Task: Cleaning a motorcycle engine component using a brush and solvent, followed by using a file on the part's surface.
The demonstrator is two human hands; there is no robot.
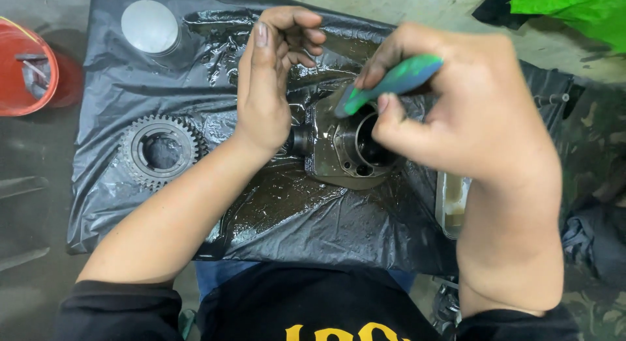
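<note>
I'm looking at an oily dark metal housing with a round bore (342,148), sitting in the middle of a wet black plastic sheet (293,210) spread on the floor. My right hand (469,116) hovers over the housing's right side, fingers closed around a green-and-blue plastic handle (391,82); its tip points down toward the bore's rim, though I can't tell whether it touches. My left hand (267,87) stands on edge just left of the housing, fingers loosely curled, nothing in its grip; the heel of it seems to press against the housing's stubby left end. Further left of the housing, on the same sheet, lies a toothed grey steel gear ring (161,150). Up beyond that, a pale grey round disc (150,27). Far left of the housing, off the sheet, stands a red bucket (23,70). Right of the housing, a pale rectangular tray (453,207) peeks out under my wrist.
</note>
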